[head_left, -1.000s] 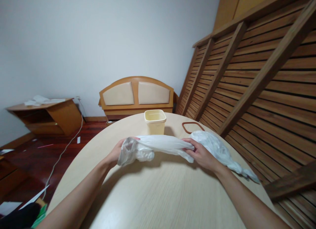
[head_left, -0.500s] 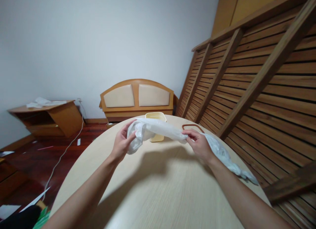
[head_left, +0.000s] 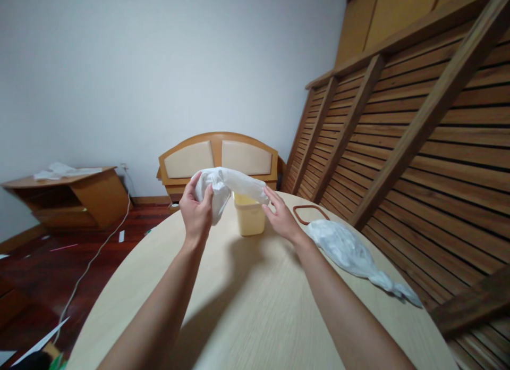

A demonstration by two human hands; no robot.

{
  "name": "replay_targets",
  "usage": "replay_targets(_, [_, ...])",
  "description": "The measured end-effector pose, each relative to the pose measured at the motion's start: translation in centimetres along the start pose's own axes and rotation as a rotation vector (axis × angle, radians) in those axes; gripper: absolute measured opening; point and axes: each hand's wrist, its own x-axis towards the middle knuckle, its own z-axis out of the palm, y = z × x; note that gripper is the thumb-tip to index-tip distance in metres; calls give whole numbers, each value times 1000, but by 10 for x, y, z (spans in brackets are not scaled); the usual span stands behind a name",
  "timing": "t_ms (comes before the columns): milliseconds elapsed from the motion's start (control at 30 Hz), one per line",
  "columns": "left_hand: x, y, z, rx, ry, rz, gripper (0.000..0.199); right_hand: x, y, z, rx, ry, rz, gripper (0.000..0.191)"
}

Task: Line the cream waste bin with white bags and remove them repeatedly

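Observation:
A crumpled white plastic bag (head_left: 218, 192) is stretched sideways in the air between my hands, over and in front of a yellow bin (head_left: 251, 221) on the table. My left hand (head_left: 198, 213) is closed around its bunched left end, thumb toward me. At the bag's right end, my right hand (head_left: 282, 216) has it between thumb and fingers, which are fairly straight. The bag hides part of the bin's rim. Right of my right hand lie a brown rounded frame (head_left: 311, 215) and a second white plastic bag (head_left: 346, 247), knotted toward its near end.
The round pale table (head_left: 255, 306) fills the foreground. A slatted wooden panel (head_left: 398, 146) leans along the right. Behind stands a headboard (head_left: 219, 160). At left are a low wooden desk (head_left: 85, 200) with white sheets on it and a cable (head_left: 93, 261) across the floor.
My right hand has moved left, closer to my left hand, so the bag spans less width. Both hands have lifted the bag slightly, and more of the bin shows below it.

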Motion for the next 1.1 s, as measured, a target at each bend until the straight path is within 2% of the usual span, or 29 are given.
replay_targets(167, [9, -14, -5, 21, 64, -42, 47, -3, 3, 7, -108, -34, -32, 74])
replay_targets(233, [13, -16, -9, 69, 77, -19, 46, -3, 5, 7, -147, -24, -36, 73])
replay_targets(467, [18, -19, -17, 228, -118, 21, 44, -2, 16, 2, -233, -79, -46, 30])
replay_targets(567, [14, -17, -13, 231, -182, 44, 44, -2, 14, -5, -242, -99, -55, 23])
replay_targets(733, [7, -6, -10, 251, -261, 133, 38, -2, -3, -27, -275, -197, -71, 18])
replay_targets(967, [-5, 23, -10, 282, -438, 255, 31, -2, -43, -55, -300, -364, -50, 16])
replay_targets(1100, [-10, 33, -10, 301, -571, 276, 28, -4, -58, -64, -237, -445, -41, 16])
